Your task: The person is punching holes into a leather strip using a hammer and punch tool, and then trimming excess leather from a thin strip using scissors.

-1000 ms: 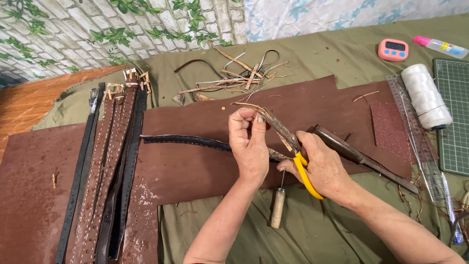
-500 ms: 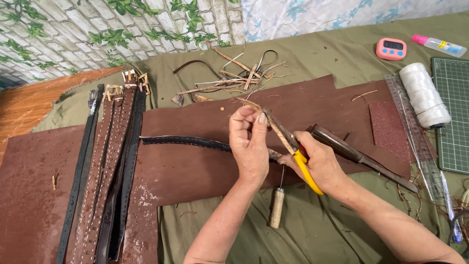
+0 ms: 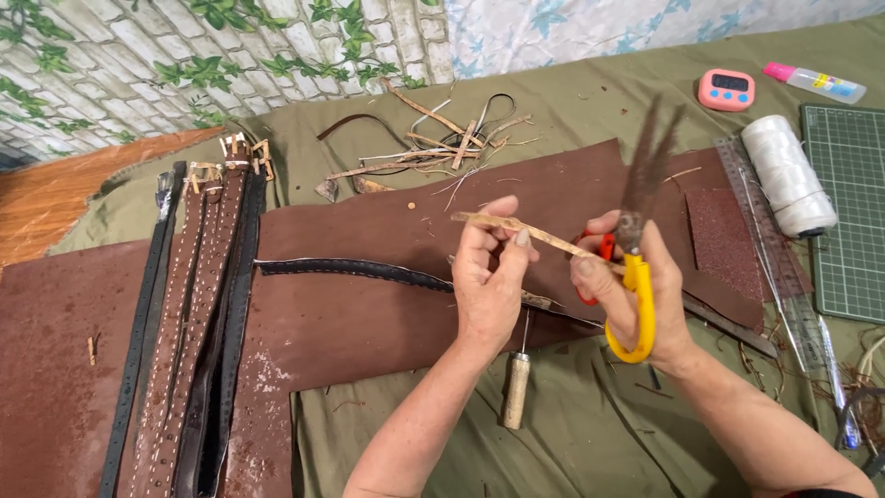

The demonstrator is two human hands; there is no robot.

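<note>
Two hands work above the brown leather sheet [image 3: 369, 323] at the centre of the view. The left hand [image 3: 489, 277] is closed in a pinch, thumb and forefinger gripping one narrow tan leather strip [image 3: 525, 229] near its left end; the strip runs level to the right, toward the other hand. The right hand [image 3: 636, 295] is closed through the yellow and red handles of one pair of scissors [image 3: 641, 212], blades pointing up and away; blur prevents telling how far the blades are parted. The right thumb appears to touch the right end of the strip.

One black stitched strap [image 3: 350, 269] lies on the leather sheet, its right end passing under the left hand. One wooden-handled awl [image 3: 516, 387] lies just below the left wrist on the olive cloth [image 3: 572, 101] that covers the counter. One dark-handled tool [image 3: 728, 323] lies partly hidden behind the right hand.

At left, a bundle of belts [image 3: 198, 314], brown and black, lies side by side with the buckles at the far end; the exact count cannot be told. One heap of leather offcuts [image 3: 433, 148] sits beyond the sheet. At right are one spool of white thread [image 3: 788, 175], one clear ruler [image 3: 770, 240], one green cutting mat [image 3: 853, 203], one patch of reddish sandpaper [image 3: 724, 235], one pink digital timer [image 3: 725, 89] and one small bottle [image 3: 816, 83] with a pink cap.
</note>
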